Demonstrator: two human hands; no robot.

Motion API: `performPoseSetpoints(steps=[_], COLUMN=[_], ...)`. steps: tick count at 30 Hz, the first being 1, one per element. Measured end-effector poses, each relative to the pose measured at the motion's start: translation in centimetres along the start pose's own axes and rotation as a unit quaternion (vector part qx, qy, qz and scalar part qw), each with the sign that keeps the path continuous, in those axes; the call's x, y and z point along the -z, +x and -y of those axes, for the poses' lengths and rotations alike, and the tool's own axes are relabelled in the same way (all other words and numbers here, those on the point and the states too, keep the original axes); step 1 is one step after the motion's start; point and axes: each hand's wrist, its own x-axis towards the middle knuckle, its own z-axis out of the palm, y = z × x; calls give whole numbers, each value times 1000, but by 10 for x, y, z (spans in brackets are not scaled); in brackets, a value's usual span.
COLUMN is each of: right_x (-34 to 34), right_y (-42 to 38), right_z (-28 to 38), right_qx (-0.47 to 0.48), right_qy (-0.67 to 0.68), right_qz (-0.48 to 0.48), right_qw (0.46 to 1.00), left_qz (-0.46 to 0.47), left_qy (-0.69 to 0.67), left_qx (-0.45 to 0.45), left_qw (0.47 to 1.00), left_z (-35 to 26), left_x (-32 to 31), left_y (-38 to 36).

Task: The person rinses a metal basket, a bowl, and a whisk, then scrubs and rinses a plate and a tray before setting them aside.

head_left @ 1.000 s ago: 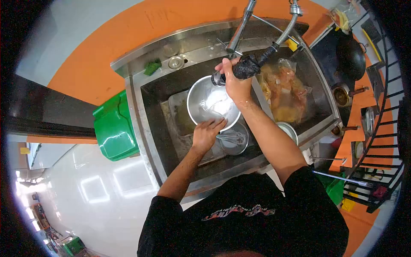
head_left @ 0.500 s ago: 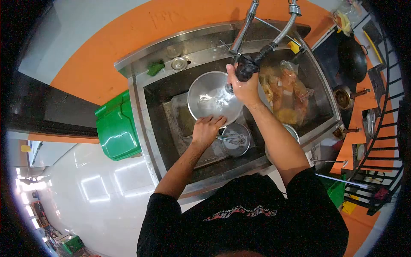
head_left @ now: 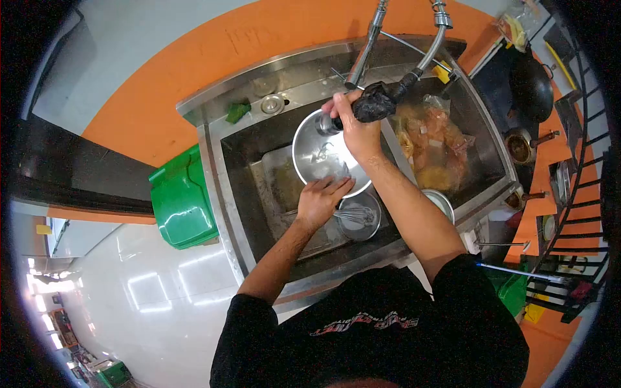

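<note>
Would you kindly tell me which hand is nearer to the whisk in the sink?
Left. The left hand, at the near rim of the metal bowl, is just beside the whisk. The right hand, gripping the sprayer, is farther off, by the bowl's right edge.

From here, the left hand (head_left: 317,204) hides part of the bowl (head_left: 314,155) near six o'clock. The hose (head_left: 427,59) leaves sight toward one.
</note>
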Motion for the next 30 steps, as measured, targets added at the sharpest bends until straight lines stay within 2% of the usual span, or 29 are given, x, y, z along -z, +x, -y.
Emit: performPoseSetpoints(steps=[1, 4, 5, 7, 9, 10, 11, 12, 13, 14, 15, 17, 18, 19, 21, 22, 23, 25, 27, 29, 30], right_x=[0, 4, 5, 4, 3, 2, 3, 3, 5, 9, 13, 19, 20, 20, 14, 7, 3, 2, 4, 2, 0], right_y=[-2, -14, -19, -28, -35, -37, -39, -38, -37, -35, -33, -34, -37, -40, -43, -42, -41, -39, -38, -47, -51], right_z=[3, 12, 13, 18, 19, 17, 15, 15, 15, 15, 15, 8, 8, 7, 4, 5, 6, 2, 5, 12, 10], right_qx=[2, -121, -121, -160, -178, -163, -147, -130, -132, -125, -117, -118, -127, -136, -131, -115, -100, -72, -124, -149, -135], right_qy=[1, -11, -11, 77, 88, 101, 115, 95, 96, 37, -22, -1, 21, 42, 62, 72, 82, 77, 58, 35, 57], right_qz=[1, 55, 58, 80, 78, 77, 76, 55, 56, 31, 5, 6, 11, 14, 19, -4, -26, -27, 14, 33, 31], right_qw=[1000, 991, 991, 981, 977, 978, 980, 985, 985, 991, 993, 993, 992, 990, 989, 991, 991, 994, 990, 988, 989], left_qz=[-2, -5, -33, -63, 81, -45, -44, -141, -234, -233, -232, -297, -284, -284, -326, -277, -277, -224, -236, -292, -275], left_qy=[1, 2, -7, -16, 65, -12, -12, -93, -171, -257, -256, -406, -498, -497, -733, -782, -782, -862, -851, -854, -857], left_qx=[0, -3, 0, 5, 86, 146, 149, 217, 280, 368, 369, 494, 533, 534, 480, 450, 451, 406, 428, 404, 425], left_qw=[1000, 1000, 999, 998, 991, 988, 988, 961, 915, 863, 863, 709, 622, 622, 355, 329, 330, 206, 192, 146, 97], left_z=[2, 9, 13, 21, 27, 29, 31, 32, 34, 36, 44, 65, 64, 62, 58, 60, 59, 55, 56, 50, 52], left_x=[-1, -3, -4, -7, -12, -23, -32, -34, -36, -37, -44, -63, -62, -63, -67, -68, -70, -71, -73, -76, -78], left_y=[0, 4, 8, 13, 17, 20, 21, 25, 27, 29, 26, 14, 10, 9, 7, 2, -1, -4, -2, -2, -3])
